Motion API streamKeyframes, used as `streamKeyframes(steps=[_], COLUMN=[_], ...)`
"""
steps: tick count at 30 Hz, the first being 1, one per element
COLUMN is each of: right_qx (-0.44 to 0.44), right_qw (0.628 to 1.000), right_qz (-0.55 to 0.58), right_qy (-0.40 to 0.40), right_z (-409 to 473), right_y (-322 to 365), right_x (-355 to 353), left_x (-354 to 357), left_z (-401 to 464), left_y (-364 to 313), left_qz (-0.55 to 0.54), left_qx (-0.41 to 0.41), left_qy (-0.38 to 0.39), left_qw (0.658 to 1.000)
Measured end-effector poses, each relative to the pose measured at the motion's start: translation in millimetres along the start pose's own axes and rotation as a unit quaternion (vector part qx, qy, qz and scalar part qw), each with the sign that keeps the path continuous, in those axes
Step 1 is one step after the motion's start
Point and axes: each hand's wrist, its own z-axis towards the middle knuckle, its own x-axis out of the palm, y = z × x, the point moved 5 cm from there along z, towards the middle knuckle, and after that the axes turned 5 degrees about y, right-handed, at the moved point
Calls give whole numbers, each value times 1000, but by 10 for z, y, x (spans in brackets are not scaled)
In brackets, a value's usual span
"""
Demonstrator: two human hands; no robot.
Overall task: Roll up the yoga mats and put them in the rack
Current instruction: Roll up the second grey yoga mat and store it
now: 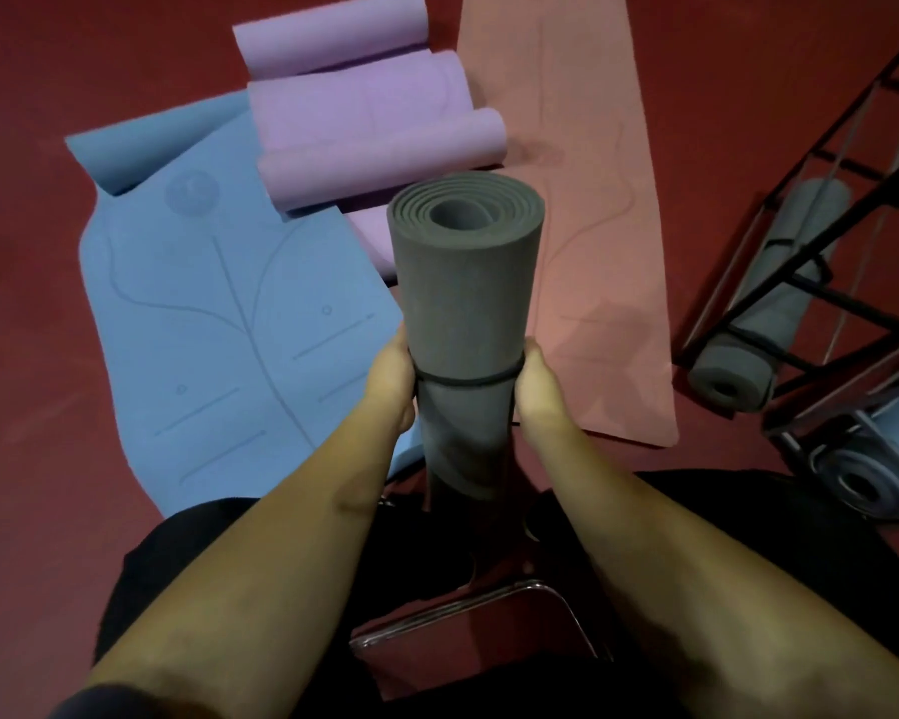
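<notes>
A rolled grey yoga mat (463, 282) stands upright in front of me, its spiral end facing up. A thin black elastic band (468, 380) circles it about halfway down. My left hand (391, 381) grips the roll's left side at the band. My right hand (538, 391) grips the right side, fingers at the band. Flat on the floor lie a blue mat (214, 324), a partly curled purple mat (364, 111) and a pink mat (582, 199). The black metal rack (821, 282) at the right holds a rolled grey mat (769, 313) and a rolled blue mat (862, 480).
The floor (27, 282) is dark red. A chair's metal frame (468, 609) shows between my legs at the bottom. The blue mat's far corner is folded over.
</notes>
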Motion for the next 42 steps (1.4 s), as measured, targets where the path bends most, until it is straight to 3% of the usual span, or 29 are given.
streamKeyframes(steps=[3, 6, 9, 13, 17, 21, 24, 28, 38, 42], right_qx=[3, -55, -106, -41, 29, 14, 29, -2, 37, 10], right_qw=[1000, 994, 989, 999, 999, 999, 998, 999, 994, 988], right_qz=[21, 97, 94, 12, 28, -10, 0, 15, -103, -153], right_qy=[13, 11, 37, -4, -22, -50, -52, 28, 6, 23], right_z=[88, 219, 382, 607, 853, 928, 990, 1153, 1343, 1356], right_y=[52, 388, 635, 423, -58, -205, -56, 93, -623, -716], right_x=[-96, -139, -16, -30, -90, -242, -334, -283, -390, -452], left_x=[-68, -2, 223, 272, 218, 98, 87, 293, 221, 207], left_z=[181, 331, 394, 619, 826, 999, 1101, 1137, 1358, 1418], left_y=[51, -267, -496, -280, 110, 280, 62, -71, 579, 674], left_qz=[33, 18, -21, 35, 63, 109, 174, 33, 85, 9], left_qx=[-5, 69, 114, 93, 38, -2, 31, 67, 28, -11], left_qy=[10, 34, 65, 18, 20, 17, -10, 21, 59, 38], left_qw=[999, 997, 991, 995, 997, 994, 984, 997, 994, 999])
